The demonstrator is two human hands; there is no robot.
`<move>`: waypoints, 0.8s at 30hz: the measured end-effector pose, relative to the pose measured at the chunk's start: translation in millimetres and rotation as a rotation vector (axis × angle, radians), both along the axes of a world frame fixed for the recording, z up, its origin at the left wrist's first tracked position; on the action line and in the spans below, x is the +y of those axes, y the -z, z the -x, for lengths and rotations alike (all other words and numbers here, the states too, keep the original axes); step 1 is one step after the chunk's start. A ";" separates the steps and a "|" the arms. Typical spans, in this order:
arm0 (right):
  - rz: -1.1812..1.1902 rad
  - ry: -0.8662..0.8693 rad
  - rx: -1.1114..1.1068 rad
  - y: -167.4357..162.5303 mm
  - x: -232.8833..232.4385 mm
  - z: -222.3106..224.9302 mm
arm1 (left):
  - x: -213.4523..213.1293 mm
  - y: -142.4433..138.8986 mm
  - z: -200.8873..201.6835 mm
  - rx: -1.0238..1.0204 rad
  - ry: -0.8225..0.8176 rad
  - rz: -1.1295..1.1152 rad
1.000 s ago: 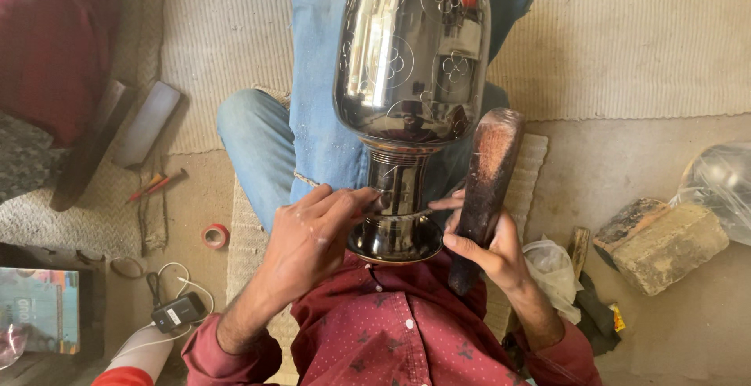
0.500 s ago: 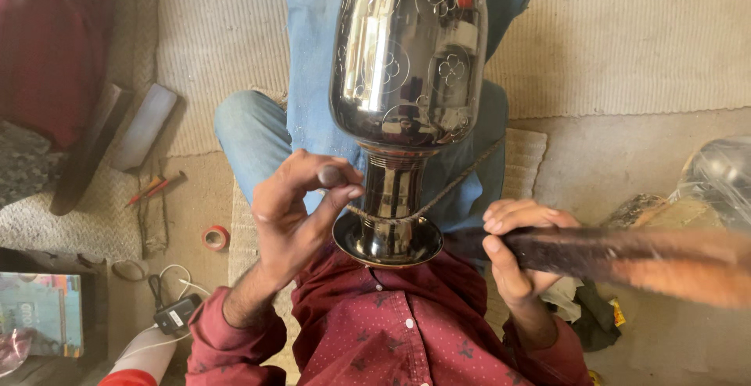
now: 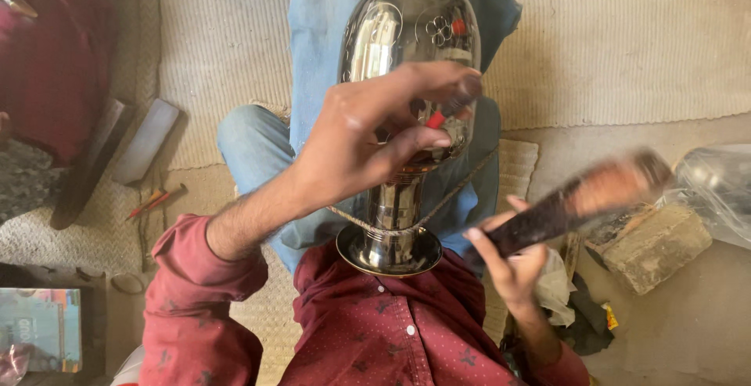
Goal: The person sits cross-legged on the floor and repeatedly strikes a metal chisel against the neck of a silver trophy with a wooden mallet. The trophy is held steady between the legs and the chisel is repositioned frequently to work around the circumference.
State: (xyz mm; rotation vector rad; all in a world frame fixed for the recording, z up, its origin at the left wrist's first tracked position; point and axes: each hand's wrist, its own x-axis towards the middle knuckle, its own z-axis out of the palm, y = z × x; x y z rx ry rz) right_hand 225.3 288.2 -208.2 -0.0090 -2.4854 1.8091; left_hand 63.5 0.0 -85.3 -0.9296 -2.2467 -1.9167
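Polished Metal Vessel Held in the Lap

Polished metal, mirror-bright, makes up the tall vessel lying along the person's blue-trousered legs, its flared foot turned toward the maroon shirt. A thin cord loops round the narrow stem just above the foot. The left hand is raised over the vessel's belly, fingers pinched narrow on a small red-tipped tool, blurred. The right hand is wrapped round the handle of a dark wooden mallet, whose blurred head points out to the right, clear of the vessel. Beside it on the floor lie a rough block and clear plastic. A woven mat covers the floor beyond the legs.
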 end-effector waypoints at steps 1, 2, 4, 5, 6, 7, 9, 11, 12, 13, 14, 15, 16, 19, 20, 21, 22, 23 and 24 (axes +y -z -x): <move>-0.043 0.018 -0.047 -7.0 9.6 1.3 | 0.2 -0.6 3.4 0.055 0.026 0.053; -0.054 0.009 -0.023 -13.6 18.6 3.0 | -0.1 -0.8 6.1 0.092 0.058 0.077; -0.076 -0.007 0.027 -26.9 34.2 6.4 | -1.2 -0.3 11.5 0.139 0.126 0.123; -0.072 0.013 0.036 -33.3 39.7 8.3 | -1.7 0.1 14.5 0.150 0.161 0.146; -0.066 0.030 0.042 -40.0 44.0 10.1 | -2.4 0.5 18.0 0.132 0.194 0.168; -0.061 0.048 0.047 -46.7 46.8 11.7 | -2.6 0.8 20.9 0.112 0.228 0.188; -0.081 0.073 0.100 -59.8 49.6 15.7 | -2.3 0.7 26.5 0.161 0.277 0.177; -0.082 0.078 0.145 -72.0 51.6 20.6 | -1.6 0.2 31.8 0.177 0.347 0.169; -0.074 0.070 0.161 -77.1 53.1 23.3 | -1.3 -0.1 33.8 0.166 0.391 0.164; -0.050 0.061 0.165 -82.1 55.3 26.1 | -1.0 -0.2 35.8 0.155 0.436 0.160; -0.027 0.053 0.169 -85.7 57.7 28.9 | -0.6 0.0 37.9 0.165 0.457 0.146; 0.012 0.045 0.159 -90.1 61.6 31.4 | -0.2 0.5 39.5 0.173 0.478 0.132; 0.055 0.017 0.188 -92.5 64.6 34.7 | 0.2 1.2 41.1 0.184 0.500 0.118; 0.144 -0.075 0.289 -102.2 70.2 38.9 | 1.7 4.3 43.3 0.255 0.472 0.146; 0.143 -0.087 0.302 -106.5 70.5 40.9 | 1.9 4.9 43.6 0.240 0.483 0.143; 0.093 -0.059 0.265 -111.7 69.0 41.8 | 2.3 5.8 44.0 0.224 0.495 0.139; 0.044 -0.032 0.229 -118.1 67.1 43.4 | 2.4 6.2 44.0 0.210 0.506 0.137; -0.005 -0.005 0.194 -125.0 64.7 46.4 | 2.5 6.6 44.2 0.221 0.503 0.140; -0.054 0.023 0.160 -132.6 61.7 49.1 | 2.1 6.7 43.8 0.233 0.499 0.142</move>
